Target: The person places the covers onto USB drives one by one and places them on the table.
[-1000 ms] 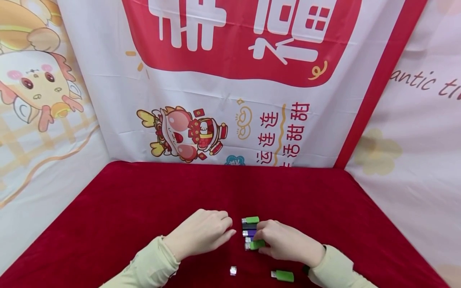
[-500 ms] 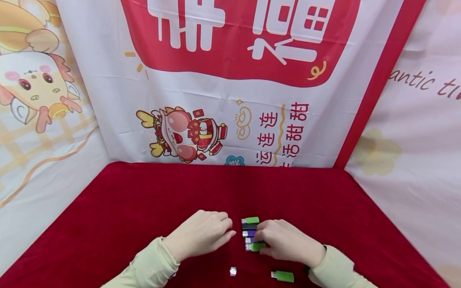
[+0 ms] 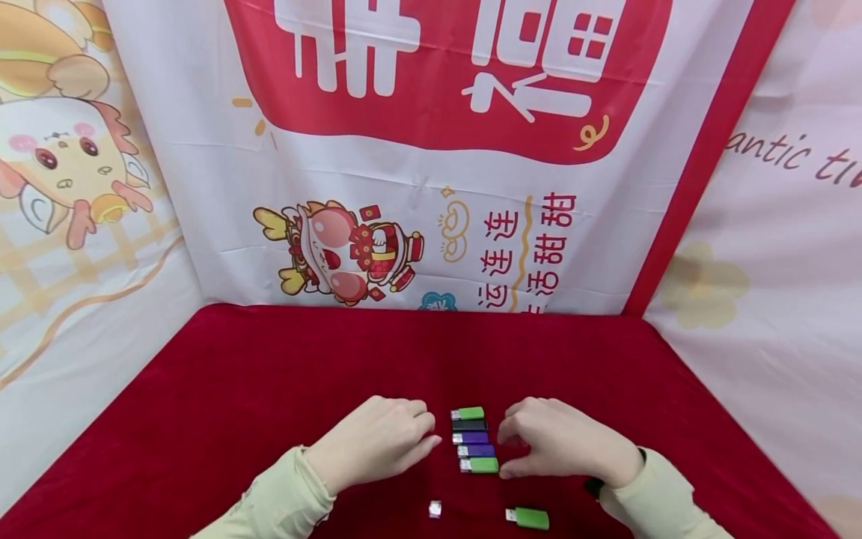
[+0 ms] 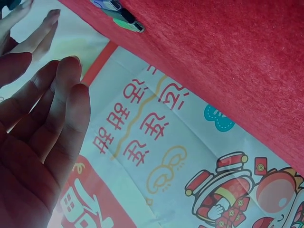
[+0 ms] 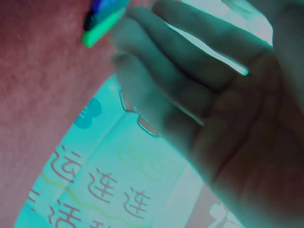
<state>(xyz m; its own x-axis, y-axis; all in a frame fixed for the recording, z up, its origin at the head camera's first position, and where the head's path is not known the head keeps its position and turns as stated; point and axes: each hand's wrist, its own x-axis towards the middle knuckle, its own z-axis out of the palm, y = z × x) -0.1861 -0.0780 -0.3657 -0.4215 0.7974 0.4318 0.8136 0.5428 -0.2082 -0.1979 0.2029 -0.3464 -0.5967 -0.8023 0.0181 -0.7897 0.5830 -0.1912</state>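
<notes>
Several USB flash drives lie side by side in a column on the red cloth in the head view. From far to near they are a green flash drive, a black one, two purple ones and another green flash drive. My right hand hovers just right of the column, fingers loosely bent and holding nothing. Left of the column is my left hand, also holding nothing; its palm and relaxed fingers show in the left wrist view.
Nearer me lie a separate green flash drive and a small silvery, shiny piece. Red cloth covers the table. A printed fabric backdrop stands behind it, with more fabric at both sides.
My right hand has drawn off the column to the right, uncovering the drives it partly hid. The near green drive sits slightly nearer me. My left hand has barely moved.
</notes>
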